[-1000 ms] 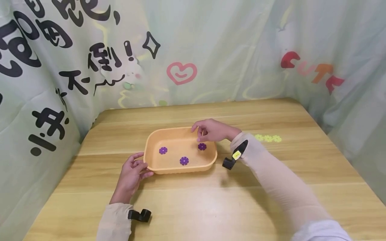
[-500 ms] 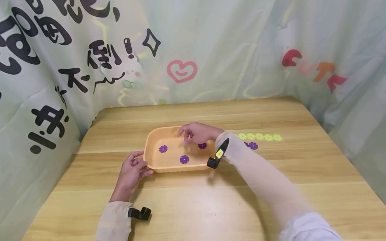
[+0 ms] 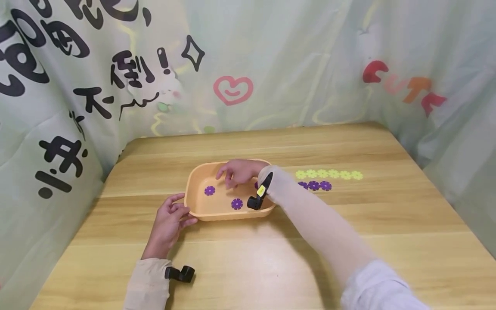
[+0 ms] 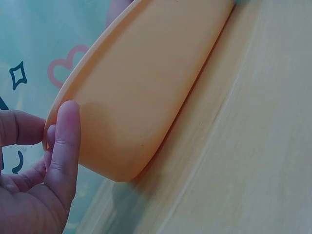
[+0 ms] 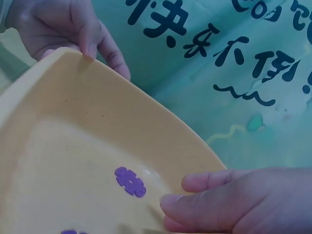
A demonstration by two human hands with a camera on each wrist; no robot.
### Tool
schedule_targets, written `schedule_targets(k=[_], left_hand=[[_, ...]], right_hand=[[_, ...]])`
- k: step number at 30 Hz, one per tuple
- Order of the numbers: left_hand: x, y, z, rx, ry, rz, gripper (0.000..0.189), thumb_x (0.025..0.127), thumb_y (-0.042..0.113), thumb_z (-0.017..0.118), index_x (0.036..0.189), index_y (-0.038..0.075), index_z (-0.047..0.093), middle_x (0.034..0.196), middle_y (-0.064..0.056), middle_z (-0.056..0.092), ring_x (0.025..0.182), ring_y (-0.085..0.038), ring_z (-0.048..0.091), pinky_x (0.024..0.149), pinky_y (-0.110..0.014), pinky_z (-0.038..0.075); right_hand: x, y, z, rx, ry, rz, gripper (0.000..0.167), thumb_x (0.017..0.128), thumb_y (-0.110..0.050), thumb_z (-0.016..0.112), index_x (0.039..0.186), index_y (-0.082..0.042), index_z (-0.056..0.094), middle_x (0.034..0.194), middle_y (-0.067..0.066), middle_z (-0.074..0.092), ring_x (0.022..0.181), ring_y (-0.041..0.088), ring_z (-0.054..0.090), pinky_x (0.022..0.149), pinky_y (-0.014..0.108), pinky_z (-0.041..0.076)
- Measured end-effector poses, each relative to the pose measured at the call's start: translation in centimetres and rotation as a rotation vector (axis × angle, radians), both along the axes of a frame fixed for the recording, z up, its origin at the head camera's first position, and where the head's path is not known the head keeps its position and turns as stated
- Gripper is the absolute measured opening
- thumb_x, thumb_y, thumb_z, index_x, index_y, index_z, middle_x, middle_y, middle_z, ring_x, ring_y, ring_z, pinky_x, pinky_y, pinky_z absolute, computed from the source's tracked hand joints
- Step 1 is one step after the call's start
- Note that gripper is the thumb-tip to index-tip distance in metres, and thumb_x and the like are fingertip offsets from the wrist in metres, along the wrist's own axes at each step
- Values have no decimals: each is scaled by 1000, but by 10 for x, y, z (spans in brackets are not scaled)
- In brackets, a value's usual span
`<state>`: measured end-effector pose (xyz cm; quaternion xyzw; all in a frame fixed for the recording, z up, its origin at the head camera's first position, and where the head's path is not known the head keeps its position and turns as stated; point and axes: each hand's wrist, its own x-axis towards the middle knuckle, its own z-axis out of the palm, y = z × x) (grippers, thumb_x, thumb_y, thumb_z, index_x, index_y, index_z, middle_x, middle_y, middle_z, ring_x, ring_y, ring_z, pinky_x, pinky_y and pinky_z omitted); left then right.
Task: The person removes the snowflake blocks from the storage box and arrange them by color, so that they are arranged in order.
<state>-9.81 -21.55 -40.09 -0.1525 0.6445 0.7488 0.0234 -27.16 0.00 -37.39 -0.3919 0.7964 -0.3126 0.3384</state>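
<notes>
A pale orange plastic basin [image 3: 232, 217] sits on the wooden table. My left hand [image 3: 166, 226] grips its left front corner, the thumb and fingers pinching the rim in the left wrist view. Inside lie purple flower-shaped discs: one on the left [image 3: 209, 190], one near the front [image 3: 237, 204], and a third mostly hidden behind my right wrist. My right hand [image 3: 241, 171] reaches over the back of the basin, its fingers loosely bent and nothing visible in them. In the right wrist view its fingertips are close to a purple disc [image 5: 130, 182].
To the basin's right, a row of yellow flower-shaped discs [image 3: 322, 173] lies on the table [image 3: 387, 206]. In front of it runs a shorter row of purple discs [image 3: 314, 185], partly covered by the right sleeve. A printed curtain [image 3: 286, 86] encloses the table's back and sides.
My right hand has moved left across the basin, from its right end toward the left disc. More of both disc rows now shows. The left hand has stayed on the rim.
</notes>
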Motion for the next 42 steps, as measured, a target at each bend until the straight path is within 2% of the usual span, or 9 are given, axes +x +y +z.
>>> schedule_targets(k=[2,10,15,18,21,25,29,34,42], left_hand=[[0,-1,0,2,-2,3,47,94,-11,48,138,0,35,98,-12,50,74,-18,62,70,-32,63],[4,-3,0,-1,-5,19,48,93,-10,48,138,1,35,95,-9,51,73,-16,62,70,-31,63],[6,-5,0,-18,3,14,49,93,-9,51,138,2,35,94,-9,49,74,-15,62,71,-31,63],[8,-4,-1,-20,-9,12,48,93,-10,49,138,1,35,93,-8,47,73,-15,62,70,-31,63],[9,-3,-2,-14,-21,12,48,94,-11,48,138,1,35,92,-7,46,73,-16,62,70,-31,63],[7,-2,-2,-14,-4,6,48,94,-9,49,139,1,35,94,-8,46,76,-16,63,71,-32,63],[4,-2,-2,-20,5,1,48,94,-9,50,139,1,35,96,-9,45,77,-17,62,72,-32,63],[3,-2,-1,-20,2,1,48,94,-9,50,138,2,36,95,-9,46,76,-16,63,71,-32,63],[0,-1,1,-21,5,-9,46,94,-10,48,137,1,36,90,-5,47,74,-16,62,69,-30,63]], right_hand=[[-1,-6,0,11,-14,7,44,91,-3,63,134,-2,53,96,7,66,78,20,65,55,19,48],[-2,-31,-6,-4,-55,44,42,94,-1,60,135,-1,51,85,11,64,61,14,54,53,18,47],[3,-44,-11,-2,-23,60,40,92,0,59,132,-2,54,76,8,62,55,12,48,47,17,39],[7,-49,-15,40,54,107,39,92,-5,62,131,-5,57,76,3,63,60,9,51,52,16,42],[10,-51,-18,75,157,162,40,92,-14,67,131,-8,59,84,-1,63,71,7,54,64,15,45],[11,-50,-17,88,237,168,41,91,-17,69,130,-10,60,99,-1,62,86,9,52,77,16,45],[11,-50,-16,91,229,153,45,90,-18,70,133,-10,58,103,-1,60,88,10,50,76,16,44],[11,-49,-17,114,243,164,44,90,-19,70,132,-12,60,91,-2,58,82,9,50,71,16,43],[10,-45,-17,83,215,173,33,86,-7,72,118,-10,65,90,-1,59,78,9,49,66,16,43]])
